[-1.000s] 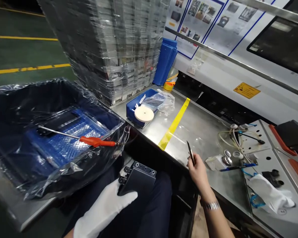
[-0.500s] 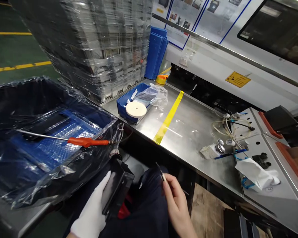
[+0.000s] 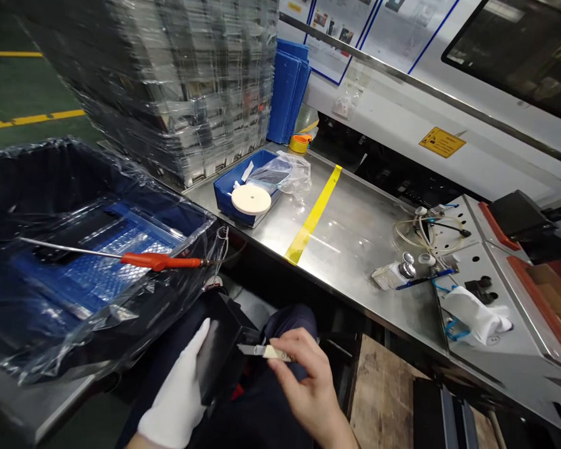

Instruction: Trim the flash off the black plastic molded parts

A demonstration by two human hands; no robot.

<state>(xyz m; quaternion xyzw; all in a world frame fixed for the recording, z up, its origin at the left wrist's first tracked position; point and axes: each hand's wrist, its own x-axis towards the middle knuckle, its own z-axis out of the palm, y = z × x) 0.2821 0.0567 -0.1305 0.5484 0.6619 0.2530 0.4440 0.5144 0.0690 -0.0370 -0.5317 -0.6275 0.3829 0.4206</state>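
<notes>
Nearest, over the lap, the gloved left hand (image 3: 180, 399) had its grip closed around a black plastic part (image 3: 219, 349), held tilted. The bare right hand (image 3: 308, 386) pinched a small blade (image 3: 257, 351), its tip touching the part's edge. A slip seemed the main risk: the blade pointed toward the gloved fingers, and the thin glove would likely not stop it. Beyond, a red-handled tool (image 3: 161, 261) lay on the bagged bin (image 3: 98, 274); farther off stood the counter (image 3: 355, 249).
</notes>
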